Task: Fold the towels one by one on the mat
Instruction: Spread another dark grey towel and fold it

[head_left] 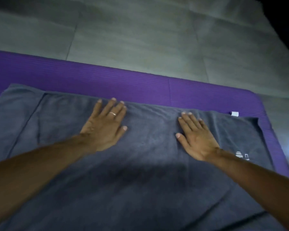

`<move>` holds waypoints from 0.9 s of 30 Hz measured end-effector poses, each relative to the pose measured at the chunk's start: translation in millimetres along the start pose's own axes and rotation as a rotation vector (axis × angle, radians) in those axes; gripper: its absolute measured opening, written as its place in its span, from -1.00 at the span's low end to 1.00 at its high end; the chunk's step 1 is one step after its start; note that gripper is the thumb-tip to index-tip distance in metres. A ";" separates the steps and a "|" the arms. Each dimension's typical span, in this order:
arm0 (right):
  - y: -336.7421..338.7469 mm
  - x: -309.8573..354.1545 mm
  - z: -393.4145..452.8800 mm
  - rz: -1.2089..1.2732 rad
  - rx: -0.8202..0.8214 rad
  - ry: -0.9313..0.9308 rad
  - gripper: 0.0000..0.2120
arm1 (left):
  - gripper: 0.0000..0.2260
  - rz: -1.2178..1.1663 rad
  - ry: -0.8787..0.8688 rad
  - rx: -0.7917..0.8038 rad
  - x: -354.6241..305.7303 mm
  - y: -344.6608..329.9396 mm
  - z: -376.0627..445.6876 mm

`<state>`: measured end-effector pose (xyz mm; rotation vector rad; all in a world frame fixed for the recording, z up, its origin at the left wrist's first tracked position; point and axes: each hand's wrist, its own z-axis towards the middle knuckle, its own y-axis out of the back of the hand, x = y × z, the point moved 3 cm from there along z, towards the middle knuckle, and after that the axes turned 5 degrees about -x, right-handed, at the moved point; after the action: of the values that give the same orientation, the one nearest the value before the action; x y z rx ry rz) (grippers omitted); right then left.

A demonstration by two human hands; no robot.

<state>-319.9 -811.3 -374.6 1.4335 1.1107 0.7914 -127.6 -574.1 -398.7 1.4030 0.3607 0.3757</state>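
Grey floor tiles (140, 30) lie beyond my fingertips, past the purple mat (140, 80). Under both palms spreads the grey towel (140, 180) on that mat. My left hand (105, 125) and right hand (197, 139) press it flat, fingers straight, gripping nothing.

Dark grey towel on a purple mat

The towel (140, 172) is plain slate grey — a small white printed mark (242, 155) sits near its right edge, and a white tag (234, 113) shows at its far right corner. The mat (123, 80) is violet purple with fine ribbed lines. The floor (140, 30) is dull grey tile with darker seams — a thin gold-coloured ring (113, 113) is on the left hand (105, 125).
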 end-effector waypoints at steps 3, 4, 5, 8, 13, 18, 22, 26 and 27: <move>-12.3 11.6 -23.0 0.104 -0.051 0.079 -0.37 | -0.37 -0.160 -0.163 0.052 -89.6 0.8 34.0; -20.2 7.6 -28.0 0.144 -0.045 0.069 -0.38 | -0.35 -0.194 -0.145 0.108 -117.1 -3.3 44.1; -28.1 -3.6 -31.0 0.160 -0.038 0.041 -0.38 | -0.33 -0.214 -0.089 0.168 -138.8 -10.2 51.6; -48.0 -75.7 -35.4 0.146 -0.084 -0.208 -0.34 | -0.21 -0.125 0.085 0.200 -166.4 -28.7 62.9; -38.9 -124.4 -21.4 0.139 -0.074 -0.320 -0.37 | -0.28 -0.095 0.144 0.242 -187.0 -22.6 73.4; -50.2 -102.7 -47.5 0.364 -0.167 -0.135 -0.35 | -0.26 -0.116 0.081 0.216 -226.3 -31.8 73.8; -67.4 -210.0 -67.3 0.206 -0.043 -0.513 -0.31 | -0.22 -0.035 0.120 0.255 -224.9 -33.8 74.8; -47.8 -206.2 -58.3 0.205 -0.120 -0.445 -0.39 | -0.34 -0.118 0.075 0.179 -264.8 -21.5 76.7; -46.9 -191.1 -59.8 0.233 -0.138 -0.341 -0.36 | -0.38 -0.154 0.036 0.140 -279.9 -21.4 76.5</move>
<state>-448.7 -971.0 -389.0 1.5284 0.6256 0.7352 -340.2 -772.7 -403.4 1.4951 0.5297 0.2536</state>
